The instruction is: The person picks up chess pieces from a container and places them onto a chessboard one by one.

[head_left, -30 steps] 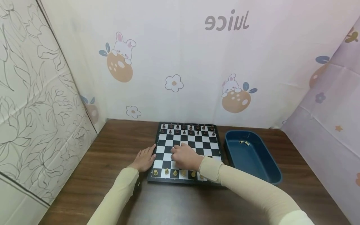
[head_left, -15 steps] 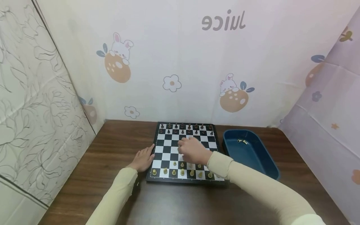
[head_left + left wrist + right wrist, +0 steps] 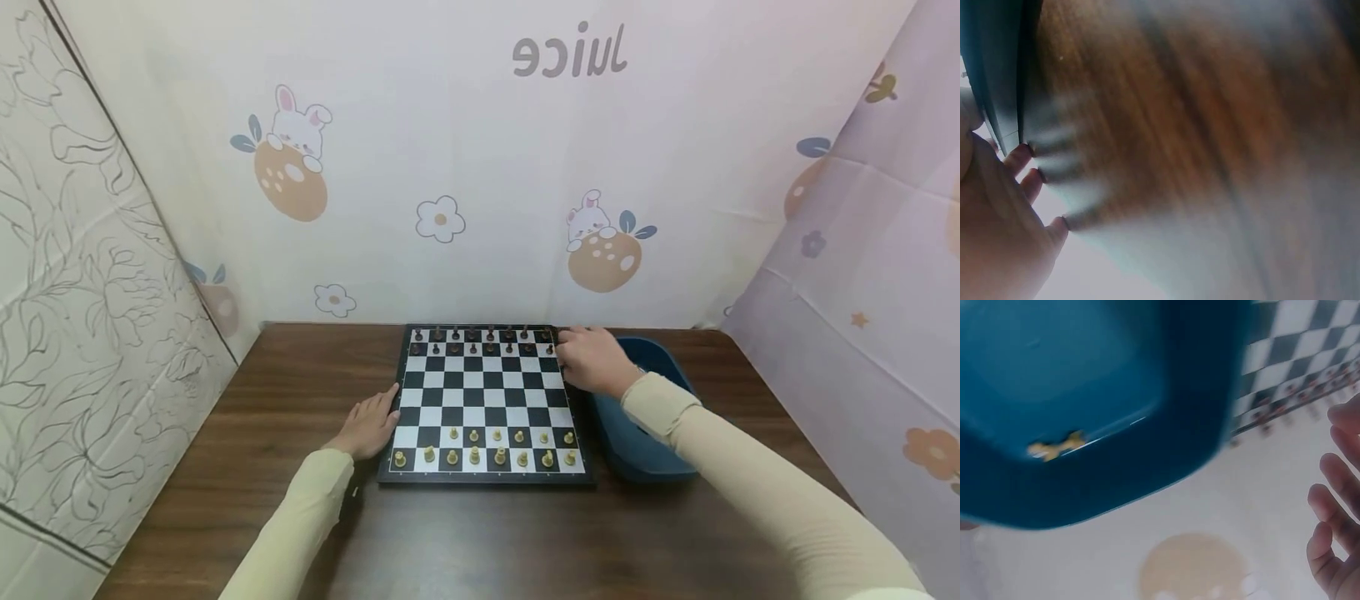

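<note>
A black-and-white chessboard [image 3: 483, 396] lies on the table. Dark chess pieces [image 3: 472, 342] line its far two rows. Light chess pieces [image 3: 474, 456] stand along the near two rows, the second of these beginning at the third square from the left. My left hand [image 3: 367, 425] rests on the table with extended fingers touching the board's left edge. Over the gap between the board's far right corner and a blue tray [image 3: 647, 471] is my right hand [image 3: 596, 360]. Its fingers [image 3: 1329, 475] are loosely bent, with no piece seen between them. Small light chess pieces [image 3: 1054, 449] lie in the tray.
The tray stands close beside the board's right edge. A brown wooden table [image 3: 465, 542] extends in front of the board. Behind it hangs a pale printed curtain [image 3: 495, 275], with more patterned cloth on both sides.
My right hand has left the middle of the board and moved right to the tray's side, uncovering the light pieces. My left hand stays by the board's edge. The head view has shifted slightly.
</note>
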`<state>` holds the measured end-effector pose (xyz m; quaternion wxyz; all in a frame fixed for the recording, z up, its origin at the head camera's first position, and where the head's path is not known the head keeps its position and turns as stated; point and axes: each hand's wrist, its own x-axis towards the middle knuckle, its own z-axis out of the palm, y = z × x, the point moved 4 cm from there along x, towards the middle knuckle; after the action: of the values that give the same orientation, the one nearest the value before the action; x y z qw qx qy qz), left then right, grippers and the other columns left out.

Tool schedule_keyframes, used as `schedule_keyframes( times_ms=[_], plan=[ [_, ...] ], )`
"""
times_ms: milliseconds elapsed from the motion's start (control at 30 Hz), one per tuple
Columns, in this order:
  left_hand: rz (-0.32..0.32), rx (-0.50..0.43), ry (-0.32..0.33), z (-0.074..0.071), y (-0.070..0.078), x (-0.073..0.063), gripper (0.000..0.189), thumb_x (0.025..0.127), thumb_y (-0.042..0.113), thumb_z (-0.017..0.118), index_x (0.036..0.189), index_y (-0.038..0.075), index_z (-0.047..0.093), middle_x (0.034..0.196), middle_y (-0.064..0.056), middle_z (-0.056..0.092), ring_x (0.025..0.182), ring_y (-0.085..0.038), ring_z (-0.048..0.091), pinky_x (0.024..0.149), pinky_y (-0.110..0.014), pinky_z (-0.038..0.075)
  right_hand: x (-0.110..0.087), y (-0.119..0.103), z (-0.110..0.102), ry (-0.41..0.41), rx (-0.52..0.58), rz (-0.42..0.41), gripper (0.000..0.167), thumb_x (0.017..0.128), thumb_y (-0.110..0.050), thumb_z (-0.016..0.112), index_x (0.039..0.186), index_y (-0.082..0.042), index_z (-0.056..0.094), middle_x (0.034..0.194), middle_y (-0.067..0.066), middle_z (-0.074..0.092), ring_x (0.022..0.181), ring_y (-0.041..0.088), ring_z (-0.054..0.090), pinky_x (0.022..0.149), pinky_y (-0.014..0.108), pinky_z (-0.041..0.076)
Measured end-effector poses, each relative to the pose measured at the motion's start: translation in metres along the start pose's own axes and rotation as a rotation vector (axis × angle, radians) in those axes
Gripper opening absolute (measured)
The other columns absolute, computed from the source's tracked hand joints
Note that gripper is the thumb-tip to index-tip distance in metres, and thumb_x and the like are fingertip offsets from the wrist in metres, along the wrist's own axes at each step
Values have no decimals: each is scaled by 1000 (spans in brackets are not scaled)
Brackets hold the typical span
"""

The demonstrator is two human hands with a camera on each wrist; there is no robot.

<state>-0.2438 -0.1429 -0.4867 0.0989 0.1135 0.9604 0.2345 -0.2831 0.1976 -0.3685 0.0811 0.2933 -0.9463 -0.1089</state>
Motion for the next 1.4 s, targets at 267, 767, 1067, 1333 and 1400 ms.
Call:
schedule_keyframes(
  times_ms=[267, 767, 1067, 1333, 1400],
  plan=[
    [-20, -6, -1, -2, -4, -1, 55, 102, 24, 35, 151, 3, 20, 149, -27, 27, 137, -44, 23, 111, -59, 11, -21, 59, 17, 61, 50, 71, 32, 72, 2, 65, 53, -16, 47, 63, -1, 42, 58, 19, 37, 50, 32, 29],
    [-31, 14, -24, 2, -5, 4, 57, 103, 28, 34, 152, 6, 17, 150, -25, 26, 138, -42, 23, 112, -58, 10, -49, 99, 75, -28, -16, 190, 17, 74, -11, 81, 70, -6, 65, 64, 6, 56, 58, 25, 54, 49, 41, 48],
    [-22, 9, -20, 4, -1, 2, 56, 103, 27, 36, 152, 6, 20, 150, -24, 29, 138, -41, 24, 112, -58, 11, -52, 104, 95, -56, 39, 225, 20, 77, -2, 74, 65, -8, 59, 59, 5, 51, 55, 24, 52, 44, 40, 44],
    [-30, 8, -10, 1, -2, 3, 56, 103, 27, 36, 152, 5, 20, 150, -25, 28, 137, -42, 24, 112, -58, 11, -45, 108, 97, -85, 44, 244, 20, 82, -2, 70, 66, -7, 59, 58, 7, 51, 52, 23, 51, 47, 43, 48],
    [-26, 5, -6, 0, -2, 4, 56, 103, 26, 36, 152, 5, 20, 150, -25, 28, 137, -42, 24, 112, -58, 11, -43, 108, 97, -97, 44, 249, 19, 83, -2, 69, 67, -6, 59, 59, 7, 52, 53, 23, 52, 49, 44, 49]
  ],
)
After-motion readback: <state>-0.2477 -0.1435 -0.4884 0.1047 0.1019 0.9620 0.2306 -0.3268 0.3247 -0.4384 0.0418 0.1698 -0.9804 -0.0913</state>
